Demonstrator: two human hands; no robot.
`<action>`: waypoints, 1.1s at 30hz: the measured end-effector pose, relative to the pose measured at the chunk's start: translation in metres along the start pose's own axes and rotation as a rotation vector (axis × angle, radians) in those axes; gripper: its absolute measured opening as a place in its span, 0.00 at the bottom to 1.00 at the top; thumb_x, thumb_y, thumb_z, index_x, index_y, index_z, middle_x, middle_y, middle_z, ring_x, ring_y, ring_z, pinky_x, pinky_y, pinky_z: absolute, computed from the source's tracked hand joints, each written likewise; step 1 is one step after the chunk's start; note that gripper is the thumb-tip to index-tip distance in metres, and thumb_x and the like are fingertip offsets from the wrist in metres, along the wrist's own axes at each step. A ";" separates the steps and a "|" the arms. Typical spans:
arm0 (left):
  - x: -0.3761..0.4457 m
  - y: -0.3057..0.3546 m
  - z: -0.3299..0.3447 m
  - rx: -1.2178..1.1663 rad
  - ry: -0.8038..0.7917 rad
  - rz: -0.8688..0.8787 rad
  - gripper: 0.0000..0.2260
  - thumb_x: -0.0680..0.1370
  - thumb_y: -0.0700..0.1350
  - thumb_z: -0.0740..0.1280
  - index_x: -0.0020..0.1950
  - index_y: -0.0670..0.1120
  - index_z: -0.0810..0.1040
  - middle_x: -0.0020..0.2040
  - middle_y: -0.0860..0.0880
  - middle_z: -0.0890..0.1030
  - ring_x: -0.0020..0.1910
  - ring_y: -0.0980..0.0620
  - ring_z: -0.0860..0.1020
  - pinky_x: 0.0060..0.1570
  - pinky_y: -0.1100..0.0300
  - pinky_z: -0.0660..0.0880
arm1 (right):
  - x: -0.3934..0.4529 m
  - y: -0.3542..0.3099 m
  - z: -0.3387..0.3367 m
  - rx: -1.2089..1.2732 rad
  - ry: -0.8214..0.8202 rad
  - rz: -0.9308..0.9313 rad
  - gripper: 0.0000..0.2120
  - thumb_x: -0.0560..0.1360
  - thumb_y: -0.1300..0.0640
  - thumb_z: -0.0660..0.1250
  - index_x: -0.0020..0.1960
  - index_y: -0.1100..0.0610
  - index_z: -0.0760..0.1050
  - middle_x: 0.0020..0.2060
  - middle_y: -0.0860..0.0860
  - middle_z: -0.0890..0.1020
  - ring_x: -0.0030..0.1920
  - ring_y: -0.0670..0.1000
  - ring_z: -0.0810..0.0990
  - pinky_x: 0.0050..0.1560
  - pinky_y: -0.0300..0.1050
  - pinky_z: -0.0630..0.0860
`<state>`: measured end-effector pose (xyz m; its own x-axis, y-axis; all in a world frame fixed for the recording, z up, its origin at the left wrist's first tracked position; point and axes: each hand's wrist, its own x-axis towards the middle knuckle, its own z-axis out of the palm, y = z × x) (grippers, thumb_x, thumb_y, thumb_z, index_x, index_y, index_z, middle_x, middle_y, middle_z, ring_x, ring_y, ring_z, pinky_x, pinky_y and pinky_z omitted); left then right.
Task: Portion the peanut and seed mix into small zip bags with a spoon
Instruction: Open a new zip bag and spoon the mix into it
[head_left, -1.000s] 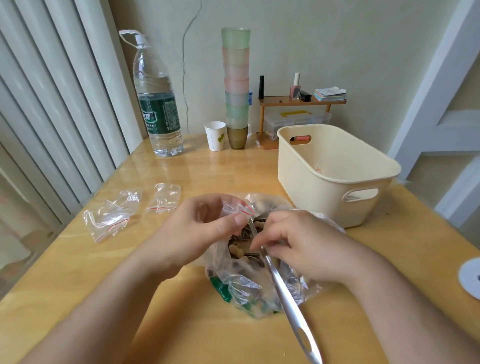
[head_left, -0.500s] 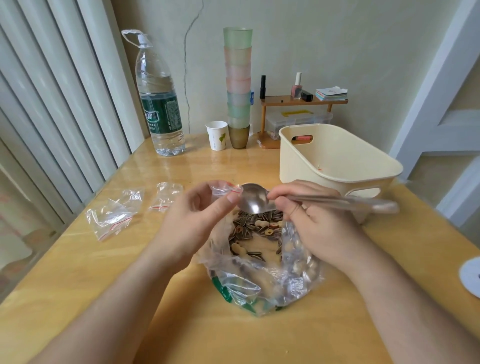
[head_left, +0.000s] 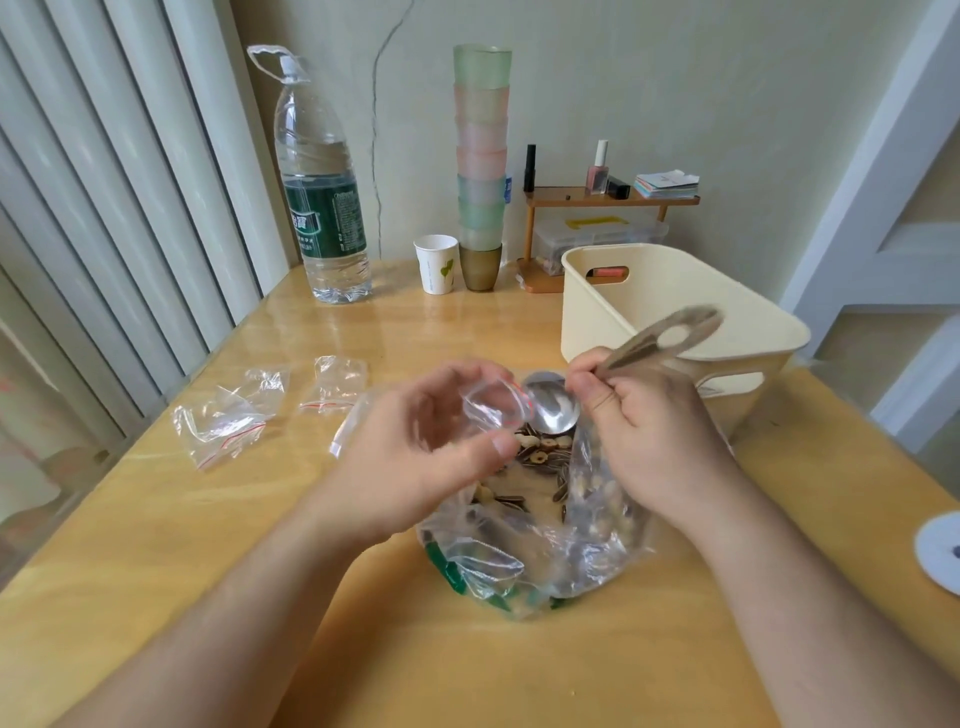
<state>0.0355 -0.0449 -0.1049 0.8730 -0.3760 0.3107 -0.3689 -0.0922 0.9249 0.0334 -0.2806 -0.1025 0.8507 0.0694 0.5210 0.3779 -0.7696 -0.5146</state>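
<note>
A large clear bag (head_left: 540, 551) of peanuts and striped sunflower seeds lies open on the wooden table (head_left: 156, 545) in front of me. My left hand (head_left: 415, 457) holds a small clear zip bag (head_left: 493, 405) with a red seal line, mouth turned right. My right hand (head_left: 654, 431) grips a metal spoon (head_left: 553, 405). Its bowl touches the small bag's mouth, just above the mix. The spoon's handle, blurred, points up and right over the tub. The bowl looks empty.
Two spare small zip bags (head_left: 228, 421) (head_left: 337, 384) lie at the left. A cream plastic tub (head_left: 670, 332) stands behind my right hand. At the back are a water bottle (head_left: 322, 208), a paper cup (head_left: 435, 262), stacked tumblers (head_left: 480, 156) and a small wooden shelf (head_left: 608, 195).
The spoon came up out of the big bag and swung round, handle now pointing up and right. Its bowl moved against the small bag's mouth. My left hand opened the small bag wider.
</note>
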 end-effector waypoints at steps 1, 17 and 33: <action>-0.001 0.001 0.002 0.030 -0.075 -0.050 0.22 0.72 0.50 0.80 0.62 0.45 0.81 0.53 0.52 0.86 0.50 0.56 0.83 0.51 0.61 0.78 | 0.000 -0.001 0.001 -0.042 -0.017 -0.028 0.12 0.85 0.50 0.59 0.49 0.48 0.79 0.46 0.44 0.82 0.47 0.47 0.78 0.50 0.45 0.72; 0.010 -0.011 0.001 0.613 0.151 -0.284 0.25 0.67 0.76 0.65 0.56 0.63 0.81 0.51 0.59 0.85 0.53 0.57 0.82 0.57 0.52 0.79 | 0.000 -0.010 -0.001 -0.256 0.000 0.061 0.15 0.83 0.49 0.53 0.51 0.53 0.77 0.46 0.50 0.79 0.48 0.56 0.77 0.51 0.56 0.77; 0.014 -0.014 0.015 0.235 0.131 -0.315 0.18 0.78 0.57 0.74 0.39 0.49 0.70 0.24 0.63 0.72 0.25 0.63 0.72 0.27 0.71 0.66 | -0.010 -0.032 0.002 0.140 -0.031 0.192 0.22 0.83 0.39 0.53 0.42 0.52 0.74 0.30 0.49 0.80 0.36 0.52 0.81 0.43 0.53 0.79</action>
<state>0.0481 -0.0622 -0.1170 0.9825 -0.1762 0.0597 -0.1266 -0.3979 0.9086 0.0136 -0.2560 -0.0926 0.9219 -0.0481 0.3845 0.2537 -0.6752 -0.6926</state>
